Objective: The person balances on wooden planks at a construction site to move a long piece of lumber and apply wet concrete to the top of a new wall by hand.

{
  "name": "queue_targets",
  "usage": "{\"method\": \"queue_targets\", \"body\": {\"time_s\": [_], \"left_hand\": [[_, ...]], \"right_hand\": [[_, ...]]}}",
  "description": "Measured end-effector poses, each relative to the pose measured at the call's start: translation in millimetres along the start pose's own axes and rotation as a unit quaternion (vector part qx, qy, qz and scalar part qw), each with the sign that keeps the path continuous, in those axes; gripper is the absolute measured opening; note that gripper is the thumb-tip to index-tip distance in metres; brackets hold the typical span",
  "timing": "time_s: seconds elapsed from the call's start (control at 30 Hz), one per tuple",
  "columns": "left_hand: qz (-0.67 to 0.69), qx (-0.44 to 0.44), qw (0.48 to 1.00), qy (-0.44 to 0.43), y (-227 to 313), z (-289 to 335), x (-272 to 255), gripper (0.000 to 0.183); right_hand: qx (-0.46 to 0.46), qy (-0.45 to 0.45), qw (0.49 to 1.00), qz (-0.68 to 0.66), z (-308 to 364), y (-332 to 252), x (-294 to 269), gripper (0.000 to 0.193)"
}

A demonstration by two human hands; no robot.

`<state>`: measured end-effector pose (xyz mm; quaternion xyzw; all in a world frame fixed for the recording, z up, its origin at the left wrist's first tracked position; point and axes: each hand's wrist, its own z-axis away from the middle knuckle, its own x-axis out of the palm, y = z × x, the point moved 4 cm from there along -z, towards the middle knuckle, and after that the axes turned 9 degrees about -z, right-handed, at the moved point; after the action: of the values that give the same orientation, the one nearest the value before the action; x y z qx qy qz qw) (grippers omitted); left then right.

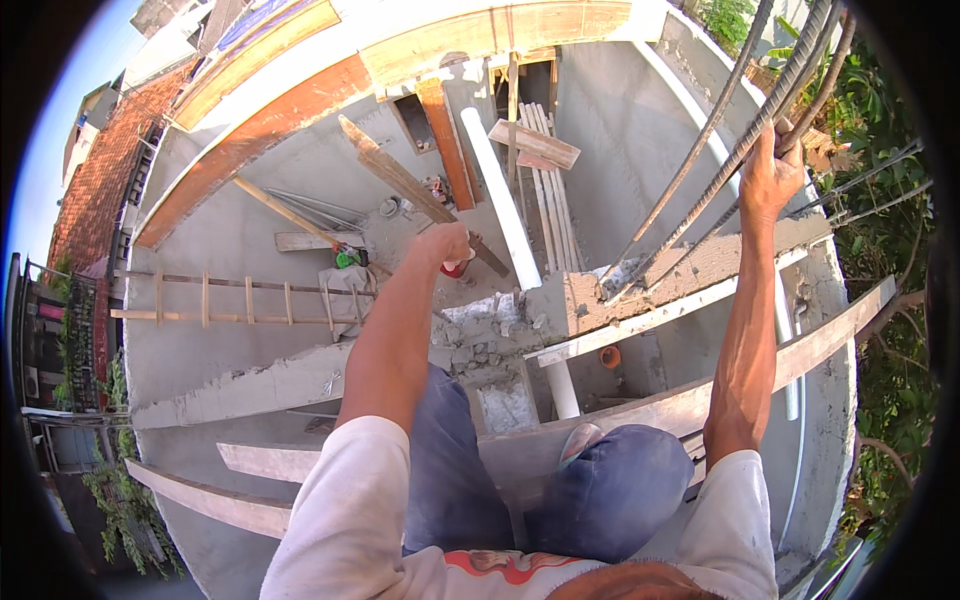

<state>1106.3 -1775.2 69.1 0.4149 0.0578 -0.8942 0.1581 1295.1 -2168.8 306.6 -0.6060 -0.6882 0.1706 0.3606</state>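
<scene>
Fingers of right hand (768, 180) wrapped around rebar (735, 160); left hand (443, 243) fisted on hammer handle (487, 256).

The rebar rods (745, 145) run off the top edge, their upper ends unseen.

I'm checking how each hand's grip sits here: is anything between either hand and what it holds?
Nothing visible. The right hand wraps directly around a ribbed steel bar; the left hand closes on a dark tool handle.
</scene>
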Motion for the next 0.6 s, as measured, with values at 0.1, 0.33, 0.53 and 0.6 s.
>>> {"method": "queue_targets", "body": {"time_s": [0.1,0.33,0.53,0.6], "left_hand": [[0.022,-0.012,1.000,-0.007,0,1,1,0.031],[0.033,-0.048,0.998,-0.026,-8,-10,14,0.029],[-0.009,-0.025,0.999,-0.045,-12,-24,20,0.032],[0.011,-0.032,0.998,-0.051,0,-14,11,0.033]], "right_hand": [[0.013,0.003,1.000,-0.016,-1,-2,-3,0.021],[0.013,-0.005,1.000,-0.014,1,0,-2,0.017],[0.012,-0.001,1.000,-0.020,1,-3,2,0.016],[0.017,-0.003,0.999,-0.032,-1,-2,-2,0.016]]}}
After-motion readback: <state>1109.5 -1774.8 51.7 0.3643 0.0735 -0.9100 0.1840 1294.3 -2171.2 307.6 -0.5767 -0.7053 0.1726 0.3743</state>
